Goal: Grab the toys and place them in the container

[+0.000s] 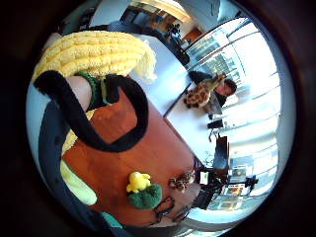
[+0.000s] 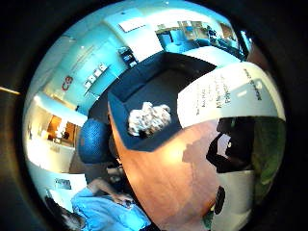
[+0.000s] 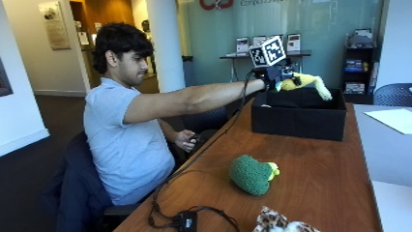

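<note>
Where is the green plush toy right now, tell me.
In the outside view the green plush toy lies on the wooden table, nearer the camera than the black container and beyond the spotted plush at the table's near edge.

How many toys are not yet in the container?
3: a corn toy held by the right hand above the black container, a green plush and a spotted plush on the table.

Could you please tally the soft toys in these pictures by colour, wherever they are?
Yellow corn toy, in the hand: 1
Green toy on the table: 1
Spotted toy at the table's near edge: 1
Pale toy in the container: 1
Total: 4
</note>
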